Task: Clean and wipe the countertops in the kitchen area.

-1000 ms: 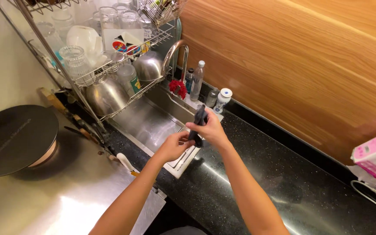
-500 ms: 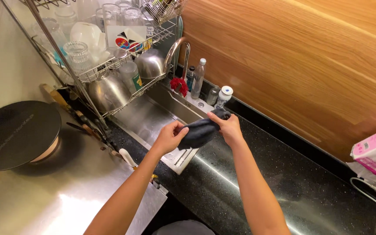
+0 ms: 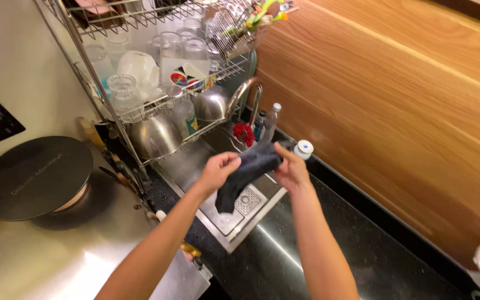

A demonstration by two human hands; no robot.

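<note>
Both of my hands hold a dark grey cloth (image 3: 249,169) above the steel sink (image 3: 190,164). My left hand (image 3: 219,168) grips its left part, and a loose end hangs down below that hand. My right hand (image 3: 291,169) pinches the cloth's right end, near a bottle with a white cap (image 3: 304,149) on the sink's edge. The cloth stretches between the two hands over the sink's drain plate (image 3: 246,201).
A wire dish rack (image 3: 156,61) with glasses, bowls and steel pots stands over the sink's far side. A curved tap (image 3: 244,91), a red scrubber (image 3: 244,133) and a clear bottle (image 3: 270,121) sit behind the sink. Black counter (image 3: 373,250) at right, round dark lid (image 3: 31,175) at left.
The hands have risen from the sink's near edge, and the cloth, first bunched small between them, is now drawn out between both hands with an end hanging.
</note>
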